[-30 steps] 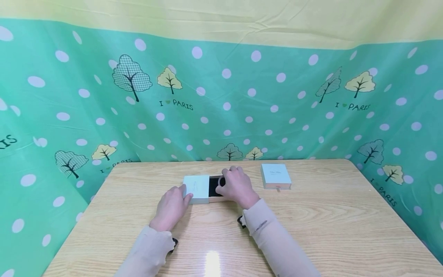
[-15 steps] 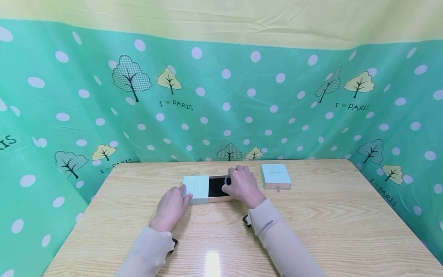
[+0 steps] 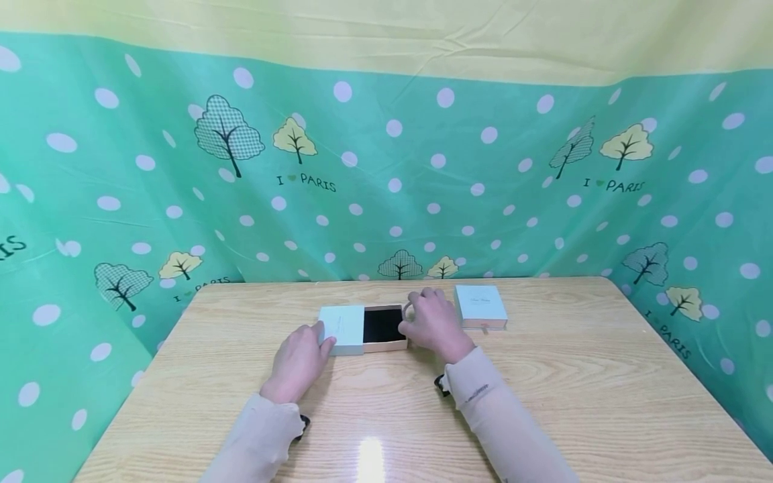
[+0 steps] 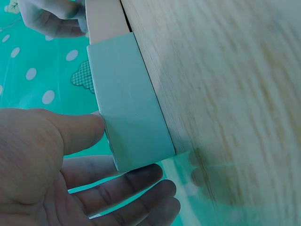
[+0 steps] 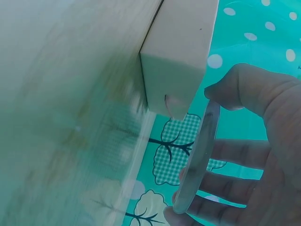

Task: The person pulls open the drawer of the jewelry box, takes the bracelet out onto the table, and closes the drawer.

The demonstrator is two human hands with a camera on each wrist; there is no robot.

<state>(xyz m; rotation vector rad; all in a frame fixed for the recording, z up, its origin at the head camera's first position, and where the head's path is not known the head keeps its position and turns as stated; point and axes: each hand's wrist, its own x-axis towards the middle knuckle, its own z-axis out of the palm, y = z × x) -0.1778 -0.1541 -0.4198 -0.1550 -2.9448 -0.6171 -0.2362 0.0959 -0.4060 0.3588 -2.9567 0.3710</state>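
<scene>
A pale blue drawer-style gift box (image 3: 347, 329) lies on the table, its tray (image 3: 385, 347) pulled out to the right. Black lining fills the visible part of the tray. My left hand (image 3: 298, 355) grips the box's left end, thumb on one face and index finger at the end in the left wrist view. A pale, shiny bangle (image 5: 197, 162) is pinched between the thumb and fingers of my right hand (image 3: 436, 323), just beyond the tray's right end. In the right wrist view the bangle hangs apart from the tray's end wall, where a small ribbon tab (image 5: 170, 104) shows.
A second pale blue box (image 3: 481, 305), closed, with a ribbon tab at its front, sits to the right of my right hand. The wooden table (image 3: 574, 389) ends at a green dotted curtain (image 3: 435, 181) behind. Light glares near the front.
My right hand has moved right with the bangle, from over the tray to past its right end, uncovering more black lining. The left hand and both boxes have stayed put.
</scene>
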